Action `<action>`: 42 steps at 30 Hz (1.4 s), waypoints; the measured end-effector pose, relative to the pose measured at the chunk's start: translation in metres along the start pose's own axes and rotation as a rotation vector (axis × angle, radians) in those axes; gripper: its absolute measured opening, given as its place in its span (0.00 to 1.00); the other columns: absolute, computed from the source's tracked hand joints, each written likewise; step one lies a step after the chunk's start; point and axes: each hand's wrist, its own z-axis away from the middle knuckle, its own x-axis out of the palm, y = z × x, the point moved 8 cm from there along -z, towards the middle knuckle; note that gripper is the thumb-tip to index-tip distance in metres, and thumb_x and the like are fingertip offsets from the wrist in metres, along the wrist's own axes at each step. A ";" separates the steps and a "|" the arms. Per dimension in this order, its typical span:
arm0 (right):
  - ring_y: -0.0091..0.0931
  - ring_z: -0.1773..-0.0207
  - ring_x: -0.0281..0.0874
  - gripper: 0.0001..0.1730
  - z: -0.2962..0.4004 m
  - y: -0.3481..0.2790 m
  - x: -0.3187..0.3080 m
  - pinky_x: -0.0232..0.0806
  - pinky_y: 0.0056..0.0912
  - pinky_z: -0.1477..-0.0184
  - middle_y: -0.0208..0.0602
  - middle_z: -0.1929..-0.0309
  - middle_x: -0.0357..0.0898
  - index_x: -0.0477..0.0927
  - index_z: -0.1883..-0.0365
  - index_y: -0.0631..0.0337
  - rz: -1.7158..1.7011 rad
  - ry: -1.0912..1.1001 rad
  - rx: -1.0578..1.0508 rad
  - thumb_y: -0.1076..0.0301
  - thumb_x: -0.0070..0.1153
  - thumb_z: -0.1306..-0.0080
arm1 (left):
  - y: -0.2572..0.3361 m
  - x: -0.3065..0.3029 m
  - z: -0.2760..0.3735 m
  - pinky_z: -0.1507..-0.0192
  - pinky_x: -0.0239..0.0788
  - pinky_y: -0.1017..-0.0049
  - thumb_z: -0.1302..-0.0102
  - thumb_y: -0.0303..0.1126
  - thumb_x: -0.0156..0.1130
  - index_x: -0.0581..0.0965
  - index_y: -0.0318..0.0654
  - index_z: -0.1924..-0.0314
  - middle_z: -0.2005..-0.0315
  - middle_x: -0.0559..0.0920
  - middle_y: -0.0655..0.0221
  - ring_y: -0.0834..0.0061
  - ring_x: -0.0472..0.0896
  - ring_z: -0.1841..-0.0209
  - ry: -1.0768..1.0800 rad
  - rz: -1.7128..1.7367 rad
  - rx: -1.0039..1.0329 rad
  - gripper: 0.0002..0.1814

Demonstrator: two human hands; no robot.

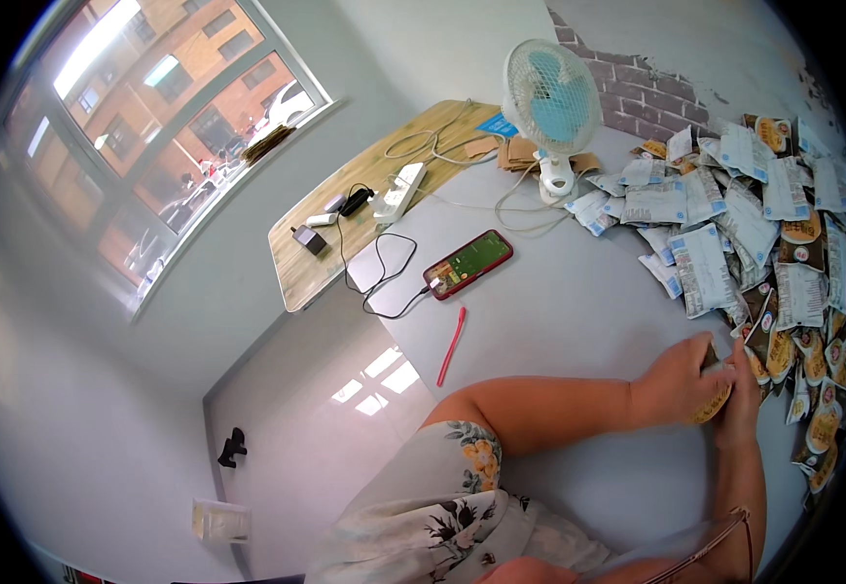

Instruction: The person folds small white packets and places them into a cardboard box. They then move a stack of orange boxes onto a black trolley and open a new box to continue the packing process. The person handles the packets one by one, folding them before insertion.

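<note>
My left hand (674, 383) and my right hand (738, 401) are close together above the grey tabletop (583, 306). Between them they grip a brown-and-yellow sachet (713, 409), mostly covered by my fingers. Right beside my fingertips lies a large loose heap of similar food sachets (704, 270). Some show white printed backs, others brown fronts with a yellow oval. The heap spreads along the right side of the table and down past my right forearm.
A white-and-blue desk fan (553, 109) stands behind, near flattened cardboard (517, 155). A red-cased phone (469, 264) on a black cable and a pink stick-like item (452, 347) lie to the left. A wooden side table (306, 274) carries a power strip (401, 193) and chargers (309, 239).
</note>
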 end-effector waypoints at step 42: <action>0.25 0.56 0.74 0.26 -0.009 -0.015 -0.010 0.68 0.28 0.52 0.34 0.57 0.75 0.75 0.51 0.64 0.169 -0.047 -0.485 0.47 0.46 0.27 | -0.018 0.041 0.014 0.56 0.72 0.78 0.40 0.38 0.71 0.68 0.33 0.47 0.59 0.79 0.71 0.83 0.76 0.58 -0.105 0.704 -0.134 0.28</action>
